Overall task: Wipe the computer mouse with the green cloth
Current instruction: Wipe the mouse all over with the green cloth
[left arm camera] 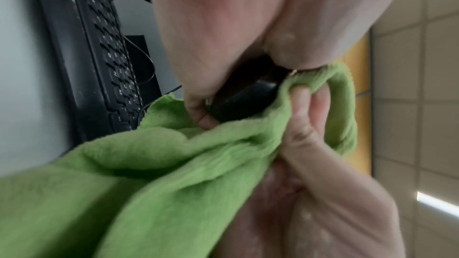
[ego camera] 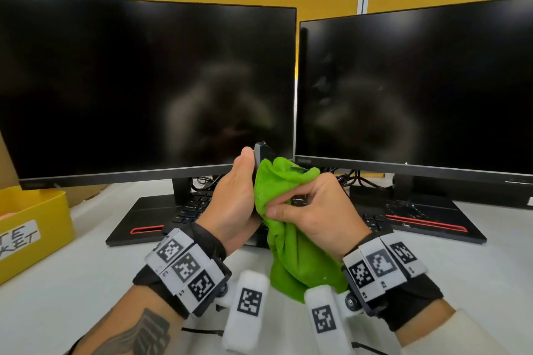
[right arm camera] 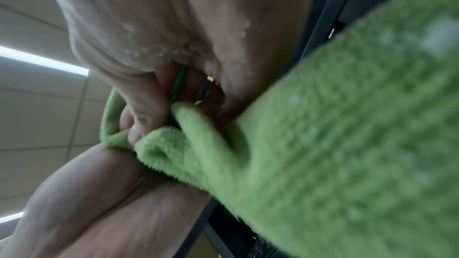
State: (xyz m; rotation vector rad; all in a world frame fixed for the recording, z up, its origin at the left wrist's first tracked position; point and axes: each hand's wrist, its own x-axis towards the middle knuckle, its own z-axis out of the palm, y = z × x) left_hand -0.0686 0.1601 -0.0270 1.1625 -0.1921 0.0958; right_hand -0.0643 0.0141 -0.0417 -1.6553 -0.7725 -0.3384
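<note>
My left hand (ego camera: 235,196) holds the black computer mouse (ego camera: 261,151) up in front of the monitors, fingers curled round it. Only its top edge shows in the head view; the left wrist view shows its dark body (left arm camera: 244,95) between my thumb and fingers. My right hand (ego camera: 313,210) grips the green cloth (ego camera: 284,228), bunched against the right side of the mouse. The cloth's loose end hangs down toward my wrists. In the right wrist view the green cloth (right arm camera: 323,144) fills most of the picture and hides the mouse.
Two dark monitors (ego camera: 144,89) (ego camera: 418,95) stand close behind my hands. A black keyboard (ego camera: 193,207) lies below them on the white desk (ego camera: 72,291). A yellow box (ego camera: 31,228) sits at the left edge. Cables run behind the monitor stands.
</note>
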